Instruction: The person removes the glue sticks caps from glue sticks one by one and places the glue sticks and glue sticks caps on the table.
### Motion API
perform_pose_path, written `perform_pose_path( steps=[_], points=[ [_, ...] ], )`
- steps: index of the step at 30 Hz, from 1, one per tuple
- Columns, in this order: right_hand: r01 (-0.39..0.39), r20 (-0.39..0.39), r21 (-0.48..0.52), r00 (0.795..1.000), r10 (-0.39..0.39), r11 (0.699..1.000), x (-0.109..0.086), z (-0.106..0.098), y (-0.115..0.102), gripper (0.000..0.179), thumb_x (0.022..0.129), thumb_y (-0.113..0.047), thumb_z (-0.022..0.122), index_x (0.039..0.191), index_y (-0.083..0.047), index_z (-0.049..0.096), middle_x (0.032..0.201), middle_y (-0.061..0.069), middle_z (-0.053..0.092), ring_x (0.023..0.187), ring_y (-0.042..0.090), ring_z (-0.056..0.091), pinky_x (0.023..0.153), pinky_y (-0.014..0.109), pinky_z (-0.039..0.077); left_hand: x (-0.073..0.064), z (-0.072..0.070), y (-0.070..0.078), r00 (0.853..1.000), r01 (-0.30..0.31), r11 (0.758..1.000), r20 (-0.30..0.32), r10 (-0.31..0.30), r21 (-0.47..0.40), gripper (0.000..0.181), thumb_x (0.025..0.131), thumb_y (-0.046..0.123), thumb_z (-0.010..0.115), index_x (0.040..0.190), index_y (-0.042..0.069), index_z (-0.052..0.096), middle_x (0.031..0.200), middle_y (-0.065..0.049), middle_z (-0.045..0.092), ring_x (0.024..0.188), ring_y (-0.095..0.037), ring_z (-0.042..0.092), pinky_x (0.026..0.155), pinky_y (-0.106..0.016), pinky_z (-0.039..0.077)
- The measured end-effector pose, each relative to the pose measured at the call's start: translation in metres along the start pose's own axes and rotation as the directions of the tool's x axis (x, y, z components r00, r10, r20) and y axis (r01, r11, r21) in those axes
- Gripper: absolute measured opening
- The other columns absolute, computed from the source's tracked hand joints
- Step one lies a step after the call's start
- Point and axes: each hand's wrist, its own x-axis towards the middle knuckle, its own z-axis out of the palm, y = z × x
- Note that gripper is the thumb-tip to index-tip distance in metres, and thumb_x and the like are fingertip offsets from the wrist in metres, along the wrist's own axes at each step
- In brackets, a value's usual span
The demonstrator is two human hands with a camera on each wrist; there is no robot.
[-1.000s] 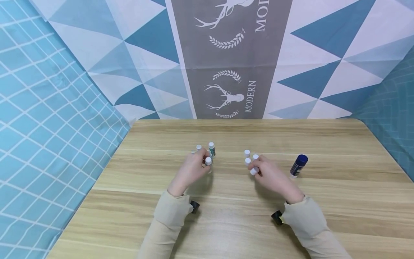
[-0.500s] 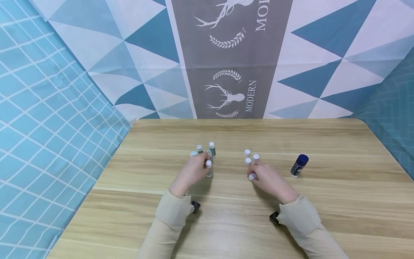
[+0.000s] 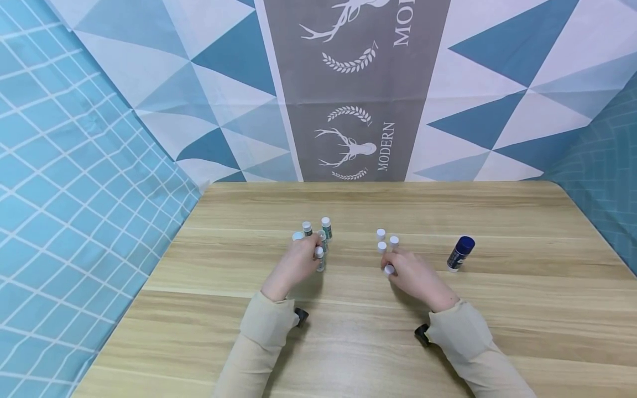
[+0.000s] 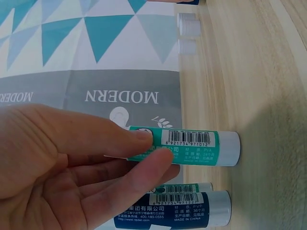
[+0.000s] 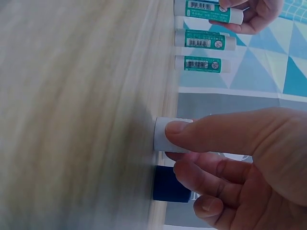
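My left hand [image 3: 294, 262] pinches a green-labelled glue stick [image 4: 192, 146] between thumb and fingers. The stick stands upright on its white end, at the front of a group of glue sticks. Beside it in the left wrist view is a navy-labelled glue stick [image 4: 177, 210], with another green one partly hidden behind. My right hand [image 3: 410, 276] pinches a white cap [image 5: 165, 134] at the table surface. Several more white caps [image 3: 381, 247] stand just beyond that hand. A dark blue cap-like piece [image 5: 170, 184] shows below the pinched cap in the right wrist view.
Several other glue sticks [image 3: 325, 228] stand just beyond my left hand. To the right of my right hand stands a navy glue stick [image 3: 460, 254] with a dark blue top. The wooden table [image 3: 358, 342] meets a patterned cloth wall [image 3: 348, 99] at its far edge.
Both hands have come slightly nearer and lower. The pinched glue stick and the pinched white cap have moved with them, mostly before half a second ago; since then they shift only slightly.
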Motion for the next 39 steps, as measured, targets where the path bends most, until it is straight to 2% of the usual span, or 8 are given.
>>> perform_pose_path(
  steps=[7, 19, 28, 32, 35, 39],
  points=[
    [0.014, -0.008, -0.008, 1.0, -0.014, 1.0, 0.0, 0.0, -0.001, 0.013, 0.075, 0.0, 0.066, 0.084, -0.008, 0.065, 0.083, 0.004, 0.063, 0.076, 0.016, 0.061, 0.067, 0.035, 0.052, 0.0, 0.001, -0.001, 1.0, 0.01, 1.0, 0.01, -0.01, 0.012, 0.018, 0.077, -0.009, 0.056, 0.092, -0.001, 0.055, 0.086, -0.009, 0.061, 0.07, -0.014, 0.052, 0.057, -0.022, 0.046],
    [-0.013, 0.008, 0.025, 1.0, 0.013, 1.0, 0.001, 0.0, -0.001, 0.01, 0.076, 0.0, 0.065, 0.083, -0.008, 0.064, 0.082, 0.004, 0.062, 0.073, 0.015, 0.06, 0.066, 0.033, 0.051, 0.0, 0.0, -0.001, 0.999, 0.027, 1.0, 0.031, -0.027, 0.001, 0.016, 0.079, -0.004, 0.059, 0.095, -0.001, 0.055, 0.087, -0.01, 0.062, 0.071, -0.014, 0.055, 0.058, -0.022, 0.047],
    [-0.041, 0.025, 0.074, 0.999, 0.039, 0.996, 0.0, -0.005, -0.003, 0.016, 0.076, 0.0, 0.066, 0.091, -0.005, 0.064, 0.089, 0.007, 0.063, 0.081, 0.019, 0.061, 0.071, 0.035, 0.052, -0.002, -0.003, 0.001, 0.999, 0.026, 0.999, 0.045, -0.027, 0.023, 0.024, 0.08, 0.0, 0.062, 0.103, -0.002, 0.056, 0.096, -0.013, 0.063, 0.082, -0.018, 0.06, 0.067, -0.027, 0.051],
    [-0.041, 0.005, 0.095, 0.999, 0.041, 0.995, -0.003, -0.013, -0.003, 0.024, 0.074, 0.003, 0.066, 0.098, -0.001, 0.063, 0.096, 0.011, 0.062, 0.086, 0.025, 0.061, 0.074, 0.037, 0.052, -0.004, -0.008, 0.001, 0.999, 0.025, 1.0, 0.036, -0.025, -0.001, 0.028, 0.079, 0.002, 0.063, 0.106, -0.003, 0.056, 0.093, -0.01, 0.062, 0.078, -0.015, 0.057, 0.063, -0.025, 0.049],
    [-0.039, -0.03, 0.055, 0.999, 0.04, 0.998, -0.005, -0.02, -0.002, 0.026, 0.074, 0.001, 0.067, 0.1, -0.002, 0.063, 0.098, 0.012, 0.061, 0.088, 0.027, 0.061, 0.074, 0.039, 0.052, -0.006, -0.012, 0.002, 0.999, 0.016, 1.0, 0.033, -0.016, 0.002, 0.029, 0.08, 0.003, 0.063, 0.107, -0.004, 0.056, 0.089, -0.009, 0.062, 0.07, -0.014, 0.052, 0.059, -0.024, 0.046],
    [-0.02, -0.092, -0.038, 0.996, 0.016, 0.999, -0.008, -0.028, -0.001, 0.025, 0.073, -0.001, 0.067, 0.098, -0.005, 0.065, 0.092, 0.008, 0.062, 0.08, 0.024, 0.061, 0.07, 0.04, 0.05, -0.007, -0.013, 0.006, 1.0, 0.002, 0.998, 0.03, -0.004, 0.065, 0.029, 0.081, 0.006, 0.062, 0.108, -0.004, 0.056, 0.094, -0.012, 0.063, 0.072, -0.015, 0.054, 0.062, -0.026, 0.048]
  ],
)
